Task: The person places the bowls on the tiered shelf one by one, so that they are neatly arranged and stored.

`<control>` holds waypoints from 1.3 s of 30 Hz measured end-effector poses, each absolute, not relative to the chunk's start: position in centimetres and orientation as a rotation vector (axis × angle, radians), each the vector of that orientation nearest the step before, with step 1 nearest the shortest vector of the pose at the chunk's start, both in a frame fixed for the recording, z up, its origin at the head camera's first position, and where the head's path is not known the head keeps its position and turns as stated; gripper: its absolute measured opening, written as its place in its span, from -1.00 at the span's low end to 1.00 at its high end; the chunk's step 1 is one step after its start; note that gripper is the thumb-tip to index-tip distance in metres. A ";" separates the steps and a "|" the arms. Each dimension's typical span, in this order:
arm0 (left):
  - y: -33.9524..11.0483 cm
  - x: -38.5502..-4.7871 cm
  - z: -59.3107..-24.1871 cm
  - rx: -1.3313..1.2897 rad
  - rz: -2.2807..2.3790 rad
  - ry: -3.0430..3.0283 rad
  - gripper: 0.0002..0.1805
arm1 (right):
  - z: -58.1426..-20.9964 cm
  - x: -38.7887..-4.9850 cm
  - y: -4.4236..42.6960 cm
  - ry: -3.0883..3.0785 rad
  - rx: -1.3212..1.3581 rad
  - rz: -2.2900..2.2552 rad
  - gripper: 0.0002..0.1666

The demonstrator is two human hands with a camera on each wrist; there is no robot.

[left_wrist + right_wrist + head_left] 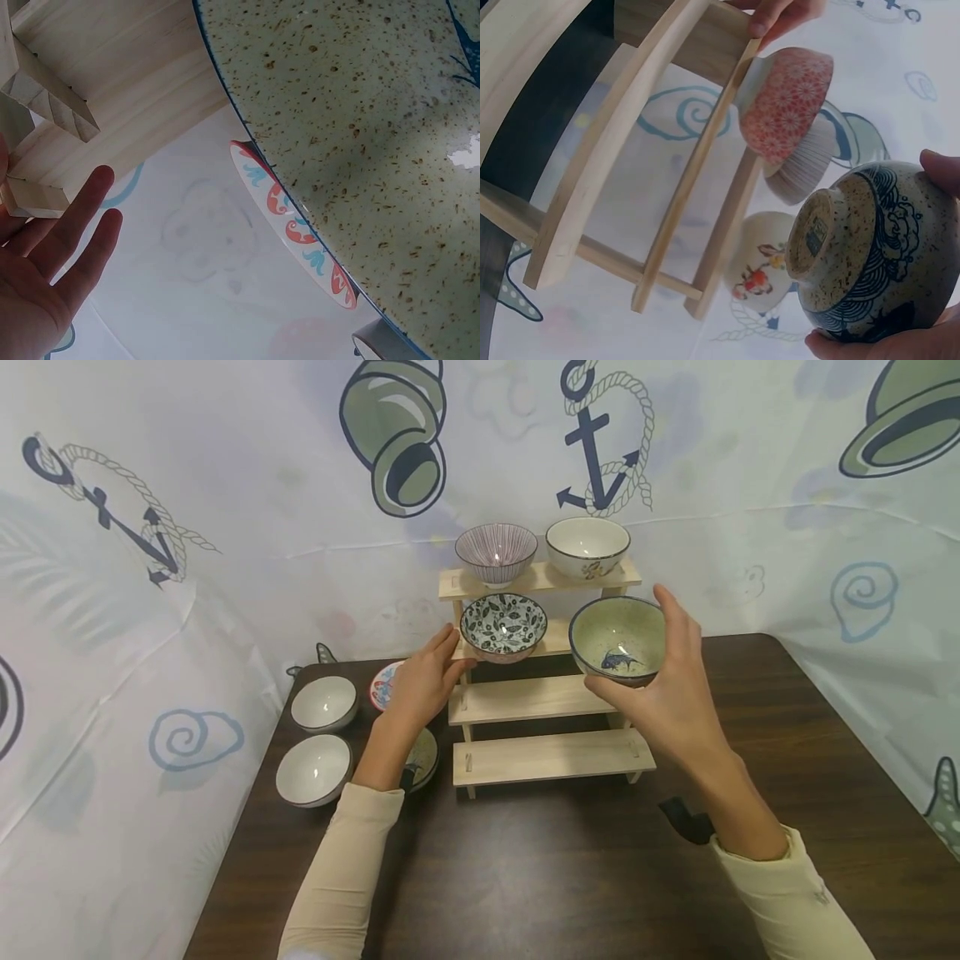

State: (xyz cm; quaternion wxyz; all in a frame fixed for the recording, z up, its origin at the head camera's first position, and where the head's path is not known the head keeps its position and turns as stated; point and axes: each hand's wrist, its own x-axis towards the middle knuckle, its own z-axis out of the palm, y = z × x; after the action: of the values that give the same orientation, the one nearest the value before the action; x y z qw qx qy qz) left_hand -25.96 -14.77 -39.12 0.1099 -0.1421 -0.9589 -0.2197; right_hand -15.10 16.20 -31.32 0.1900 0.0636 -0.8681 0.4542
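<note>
My right hand (678, 681) holds a green speckled bowl (617, 627) with a blue fish inside, thumb and fingers on opposite sides. It tilts toward me beside the second-highest step of the wooden stand (553, 760); the right wrist view shows its blue-patterned outside. At that step's left end, my left hand (420, 681) grips the board between thumb and fingers. Just right of it sits a black-and-white leaf-patterned bowl (504, 622), red flowered outside (791, 101). On the top step stand a striped bowl (497, 552) and a white bowl (588, 547).
Below the left forearm lies another green speckled bowl (423, 756), partly hidden. Two white bowls (324, 703) stand at the dark table's left edge. Behind the left hand is a red-and-blue patterned dish (382, 685). A printed cloth (247, 460) hangs behind the table.
</note>
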 end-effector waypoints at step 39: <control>-15.1 -26.0 -39.5 -0.436 -0.669 -2.817 -0.24 | -34.2 -21.8 15.1 -2.442 0.124 1.304 0.41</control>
State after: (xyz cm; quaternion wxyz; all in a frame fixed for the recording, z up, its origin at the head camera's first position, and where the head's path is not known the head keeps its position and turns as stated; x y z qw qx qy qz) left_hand -26.03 -15.08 -39.48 0.1064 -0.1481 -0.9567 -0.2271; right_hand -21.79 15.11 -34.20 0.1842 0.0440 -0.8662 0.4625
